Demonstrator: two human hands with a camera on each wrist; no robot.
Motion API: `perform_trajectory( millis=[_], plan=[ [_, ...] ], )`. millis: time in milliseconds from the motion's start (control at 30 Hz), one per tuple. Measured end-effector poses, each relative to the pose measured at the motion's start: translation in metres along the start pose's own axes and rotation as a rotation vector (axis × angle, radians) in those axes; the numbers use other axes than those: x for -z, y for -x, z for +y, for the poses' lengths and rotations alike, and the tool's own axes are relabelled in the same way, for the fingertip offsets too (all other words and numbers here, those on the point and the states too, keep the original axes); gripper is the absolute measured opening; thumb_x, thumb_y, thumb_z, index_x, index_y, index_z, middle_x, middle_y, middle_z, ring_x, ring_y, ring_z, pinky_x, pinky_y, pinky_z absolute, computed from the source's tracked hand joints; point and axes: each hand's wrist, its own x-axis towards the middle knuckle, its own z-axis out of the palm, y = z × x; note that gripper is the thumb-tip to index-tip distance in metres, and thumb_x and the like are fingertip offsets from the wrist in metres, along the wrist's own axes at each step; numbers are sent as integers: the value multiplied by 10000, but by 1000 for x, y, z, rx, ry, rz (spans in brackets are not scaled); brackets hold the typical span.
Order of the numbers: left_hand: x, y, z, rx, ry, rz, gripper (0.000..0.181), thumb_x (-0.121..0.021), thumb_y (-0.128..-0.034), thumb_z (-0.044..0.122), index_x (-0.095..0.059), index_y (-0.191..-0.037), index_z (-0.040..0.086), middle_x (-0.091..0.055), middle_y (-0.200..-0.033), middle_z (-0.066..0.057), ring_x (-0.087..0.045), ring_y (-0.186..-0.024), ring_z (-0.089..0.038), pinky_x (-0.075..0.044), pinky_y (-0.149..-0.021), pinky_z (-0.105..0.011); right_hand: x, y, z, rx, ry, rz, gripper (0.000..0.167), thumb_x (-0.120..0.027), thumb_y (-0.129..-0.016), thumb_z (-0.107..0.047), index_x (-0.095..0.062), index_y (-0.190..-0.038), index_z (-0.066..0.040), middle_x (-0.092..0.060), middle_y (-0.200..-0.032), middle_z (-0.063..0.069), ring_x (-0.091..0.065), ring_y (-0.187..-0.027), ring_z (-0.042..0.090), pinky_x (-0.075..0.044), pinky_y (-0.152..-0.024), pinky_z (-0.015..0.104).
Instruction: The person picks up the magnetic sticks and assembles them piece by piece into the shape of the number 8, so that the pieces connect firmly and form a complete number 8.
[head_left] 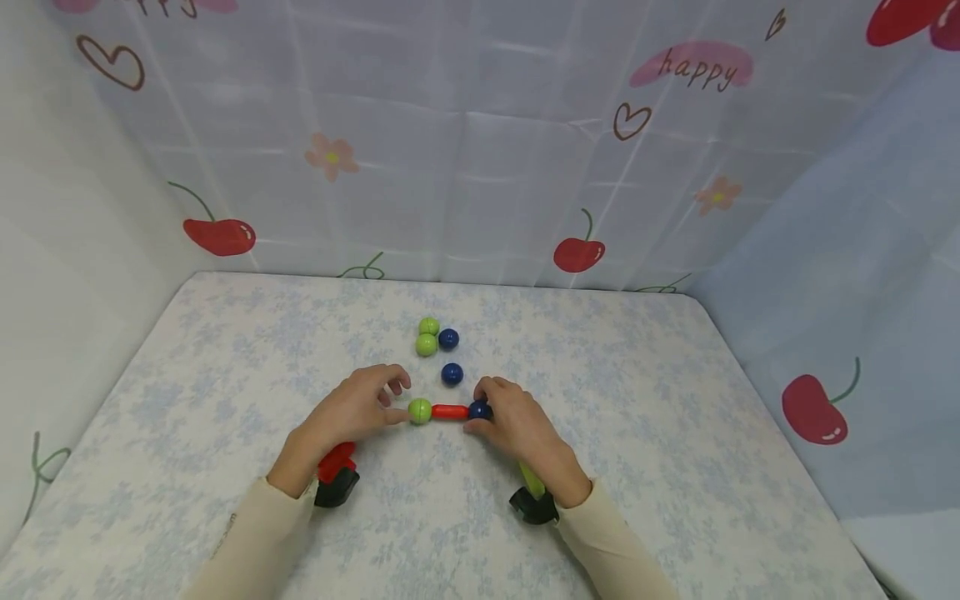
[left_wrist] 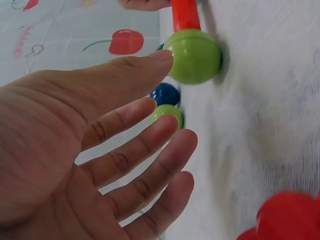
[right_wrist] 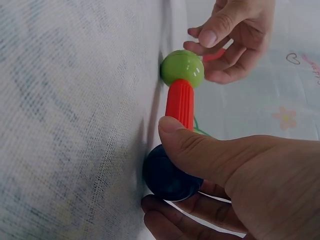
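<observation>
A red rod point(head_left: 450, 412) lies on the table with a light green ball point(head_left: 420, 411) at its left end and a dark blue ball point(head_left: 478, 409) at its right end. My right hand point(head_left: 517, 421) holds the blue ball between thumb and fingers; the right wrist view shows the thumb over the ball point(right_wrist: 170, 175) beside the rod point(right_wrist: 180, 102). Beside the green ball is my left hand point(head_left: 358, 406), fingers loosely bent and gripping nothing. Its thumb tip comes close to the green ball point(left_wrist: 194, 57); whether they touch I cannot tell.
Beyond the rod lie a loose blue ball point(head_left: 452, 374), another blue ball point(head_left: 448, 338) and two green balls, one nearer point(head_left: 426, 345) and one farther point(head_left: 429, 326). A patterned cloth point(head_left: 637, 375) covers the table. Printed curtains point(head_left: 465, 192) hang behind it and at both sides.
</observation>
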Motion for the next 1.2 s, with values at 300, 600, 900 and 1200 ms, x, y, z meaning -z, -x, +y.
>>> perform_trajectory(
  millis=[300,600,900,1200],
  plan=[
    [20,24,-6,16,-34,-28,276,-755,-895,147,-650,-1135,62,-664,-1077,-68,-602,-927,-192,-519,-777,-356,3,-2,-1,-4,-11,-5,358,-805,-857,-334,-622,-1076,-118,-650,-1012,27,-565,-805,137,-503,-738,324],
    [31,65,-36,26,-51,-35,167,-708,-904,66,-667,-1062,100,-629,-932,-1,-556,-830,-141,-479,-679,-289,1,-1,-1,-23,-4,-25,355,-792,-870,-334,-621,-1097,-121,-656,-1047,37,-583,-830,149,-512,-754,345],
    [29,85,-50,7,-10,-37,211,-665,-925,28,-653,-1118,112,-633,-981,-18,-560,-793,-113,-474,-652,-257,0,0,-1,-28,9,-23,358,-790,-869,-344,-617,-1094,-126,-651,-1052,33,-587,-840,156,-518,-763,359],
    [27,83,-51,19,18,-55,277,-656,-916,35,-623,-1183,102,-630,-998,-16,-552,-782,-121,-473,-654,-248,0,-1,-1,-26,9,-16,356,-788,-871,-344,-615,-1093,-126,-657,-1075,42,-598,-853,157,-527,-775,358]
  ],
)
